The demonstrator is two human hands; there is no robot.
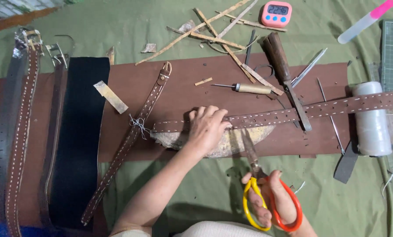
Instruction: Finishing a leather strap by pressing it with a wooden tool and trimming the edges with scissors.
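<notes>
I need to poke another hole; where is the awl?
The wooden-handled awl lies on the brown leather sheet, above the left hand and just left of the chisel.

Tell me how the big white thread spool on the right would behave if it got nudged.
The white thread spool lies on its side, so it would probably roll rather than slide. The stitched leather strap draped over it might hold it back somewhat. Its glossy wrap looks smooth, so it may be slippery in the hand, and it seems fairly heavy for its size.
</notes>
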